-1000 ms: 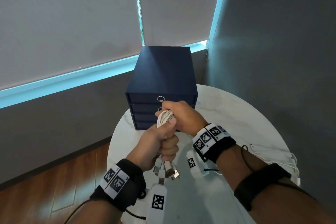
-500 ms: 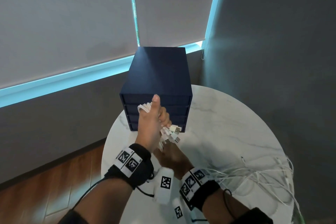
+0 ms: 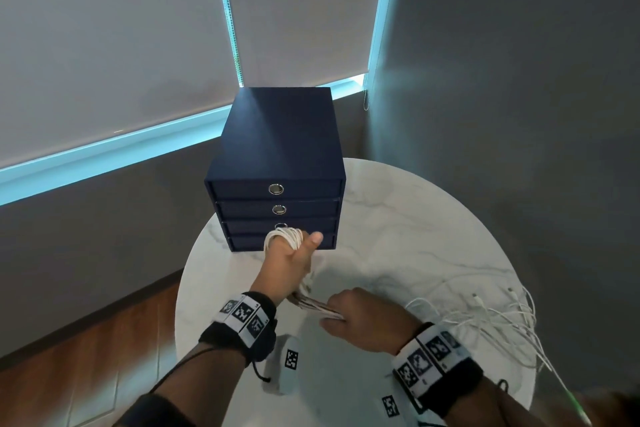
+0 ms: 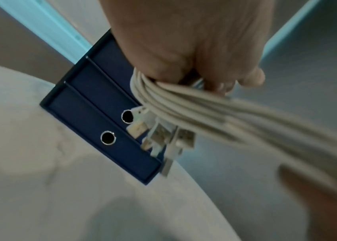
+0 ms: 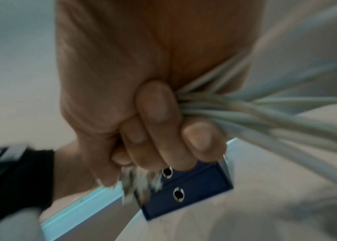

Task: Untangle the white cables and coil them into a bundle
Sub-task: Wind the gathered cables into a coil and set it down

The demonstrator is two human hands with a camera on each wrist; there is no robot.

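Note:
Several white cables [image 3: 284, 236] are looped over the back of my left hand [image 3: 294, 255], which grips them just in front of the blue drawer unit. In the left wrist view the left hand [image 4: 184, 53] holds the strands, and their plugs [image 4: 159, 138] hang below it. A tight run of cables [image 3: 320, 308] leads back to my right hand [image 3: 363, 319], whose fingers [image 5: 155, 106] are curled round the strands [image 5: 245, 110]. The loose ends lie in a tangle of cables [image 3: 485, 317] on the table to the right.
A dark blue drawer unit [image 3: 277, 149] with ring pulls stands at the back of the round white marble table [image 3: 398, 218]. A grey wall rises close on the right. Wooden floor lies to the left, below the table edge.
My hands have come apart: the left one went forward to the drawer unit with the coil, and the right one dropped back and to the right, drawing the strands taut.

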